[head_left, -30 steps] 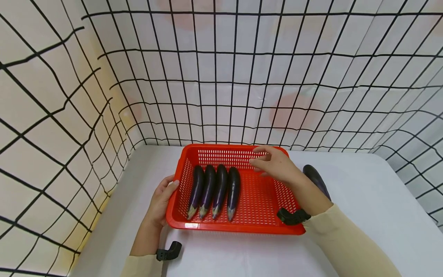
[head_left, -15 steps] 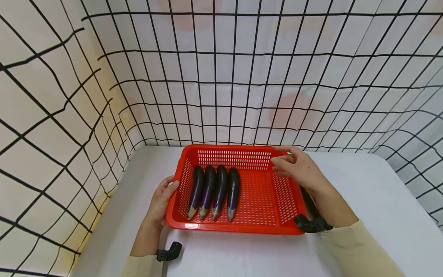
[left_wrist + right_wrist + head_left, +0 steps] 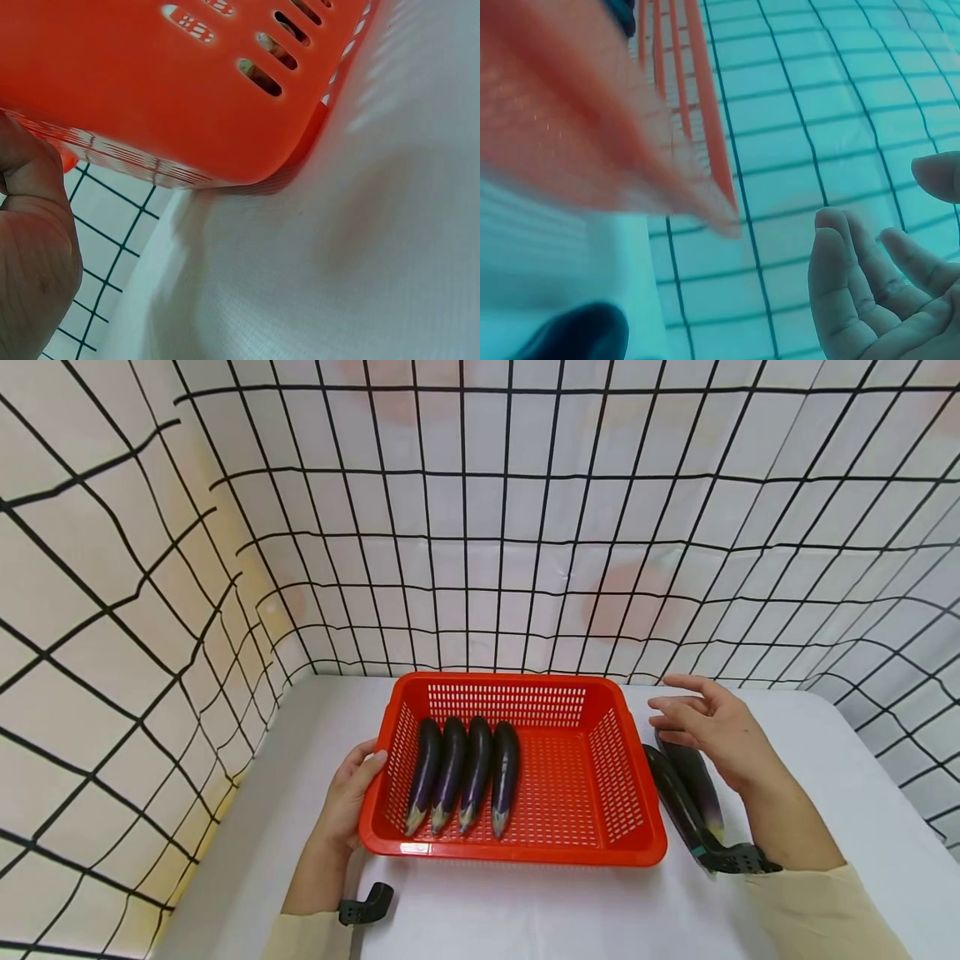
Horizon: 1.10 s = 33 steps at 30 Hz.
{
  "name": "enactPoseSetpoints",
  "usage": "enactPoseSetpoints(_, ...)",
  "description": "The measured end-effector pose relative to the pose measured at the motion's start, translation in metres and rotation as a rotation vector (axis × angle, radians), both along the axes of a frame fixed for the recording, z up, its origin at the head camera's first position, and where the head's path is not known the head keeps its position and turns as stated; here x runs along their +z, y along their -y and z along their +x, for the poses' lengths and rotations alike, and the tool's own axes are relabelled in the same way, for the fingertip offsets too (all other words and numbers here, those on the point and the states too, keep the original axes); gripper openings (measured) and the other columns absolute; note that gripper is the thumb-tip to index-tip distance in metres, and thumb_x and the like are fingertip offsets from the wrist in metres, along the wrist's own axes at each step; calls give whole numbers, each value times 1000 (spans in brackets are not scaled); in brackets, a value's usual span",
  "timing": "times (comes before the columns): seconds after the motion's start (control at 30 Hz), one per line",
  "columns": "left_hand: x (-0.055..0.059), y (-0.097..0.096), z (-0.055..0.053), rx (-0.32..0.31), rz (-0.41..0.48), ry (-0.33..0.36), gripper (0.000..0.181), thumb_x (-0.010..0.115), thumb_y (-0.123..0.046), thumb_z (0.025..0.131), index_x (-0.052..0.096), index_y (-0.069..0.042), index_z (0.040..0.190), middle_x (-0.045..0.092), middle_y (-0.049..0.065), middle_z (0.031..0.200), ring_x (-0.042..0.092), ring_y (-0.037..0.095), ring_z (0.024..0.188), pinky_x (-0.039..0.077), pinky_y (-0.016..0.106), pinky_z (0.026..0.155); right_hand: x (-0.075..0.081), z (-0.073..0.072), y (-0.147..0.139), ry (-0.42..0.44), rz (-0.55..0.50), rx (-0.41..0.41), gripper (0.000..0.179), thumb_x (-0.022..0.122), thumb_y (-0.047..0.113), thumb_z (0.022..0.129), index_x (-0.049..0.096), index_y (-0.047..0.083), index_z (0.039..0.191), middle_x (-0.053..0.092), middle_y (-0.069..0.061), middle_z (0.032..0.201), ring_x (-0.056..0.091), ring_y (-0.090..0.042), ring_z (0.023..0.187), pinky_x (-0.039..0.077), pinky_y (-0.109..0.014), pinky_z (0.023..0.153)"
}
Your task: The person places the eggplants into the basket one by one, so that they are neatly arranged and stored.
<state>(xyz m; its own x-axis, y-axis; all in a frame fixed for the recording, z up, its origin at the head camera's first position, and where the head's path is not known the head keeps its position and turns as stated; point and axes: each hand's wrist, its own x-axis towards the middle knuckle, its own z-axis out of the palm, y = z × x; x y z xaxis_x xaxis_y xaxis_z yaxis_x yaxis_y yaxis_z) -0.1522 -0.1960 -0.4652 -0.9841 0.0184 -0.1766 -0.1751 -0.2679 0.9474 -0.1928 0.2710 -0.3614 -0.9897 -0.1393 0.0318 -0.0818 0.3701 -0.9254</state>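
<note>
A red plastic basket (image 3: 517,855) with slotted sides lies in the middle of the head view. Several dark purple eggplants (image 3: 479,768) lie side by side in its left half. My left hand (image 3: 348,797) grips the basket's left rim, thumb on top; the left wrist view shows part of that hand (image 3: 37,255) by the red wall (image 3: 150,112). To the right of the basket, two more eggplants lie on the table, one nearer the basket (image 3: 675,793) and one behind it (image 3: 699,781). Above them hovers my right hand (image 3: 716,727), fingers loosely bent and holding nothing.
A white-covered table (image 3: 817,777) carries everything. Black wire mesh (image 3: 480,539) rises along the back, left and right, with pale sheeting behind it. Each wrist wears a black camera band, the left one (image 3: 366,906) standing off the forearm near the table.
My right hand has moved from above the basket's right half to the right, past the rim and over the two loose eggplants. The left hand, basket and eggplants have stayed put.
</note>
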Motion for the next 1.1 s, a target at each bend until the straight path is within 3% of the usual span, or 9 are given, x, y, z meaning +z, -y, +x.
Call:
enactPoseSetpoints(0.2,0,-1,0,11,-12,1,40,53,-32,106,44,-15,141,67,7,121,73,20,102,63,39,86,-16,1,-24,20,-38,-132,43,61,30,103,46,16,141,71,26,96,72,3,86,61,-16,74)
enactPoseSetpoints(0.33,0,-1,-1,21,-9,16,37,54,-32,106,46,-17,139,65,9,124,73,21,103,63,41,87,-36,1,-36,46,57,-258,59,61,38,102,42,6,148,65,31,91,67,8,85,60,-14,73)
enactPoseSetpoints(0.43,0,-1,-1,19,-9,23,38,55,-33,105,46,-18,139,64,9,126,73,22,104,63,42,88,-54,1,-45,86,112,-306,67,60,41,101,39,2,152,65,23,99,63,12,84,60,-15,73)
enactPoseSetpoints(0.53,0,0,-1,18,-12,28,40,55,-34,105,45,-18,140,64,9,126,73,22,105,62,42,88,-71,1,-55,116,147,-311,68,59,42,102,38,-1,152,69,-8,121,58,16,83,59,-13,73)
enactPoseSetpoints(0.63,0,0,0,22,-11,29,40,55,-34,105,45,-18,141,65,8,126,73,22,105,62,42,88,-87,1,-62,143,187,-317,69,58,43,102,38,-2,151,55,-32,142,55,19,82,55,-8,71)
enactPoseSetpoints(0.83,-1,0,0,22,-7,34,39,55,-34,105,46,-19,140,64,8,126,73,22,106,62,43,89,-108,4,-71,236,211,-303,77,62,45,99,36,-4,153,47,-36,147,56,12,81,54,-10,70)
enactPoseSetpoints(1.1,0,0,0,16,-6,35,39,55,-34,105,46,-19,140,64,8,127,73,22,106,62,43,89,-111,7,-73,289,213,-284,85,63,53,97,35,-3,153,48,-36,146,61,6,80,57,-15,70)
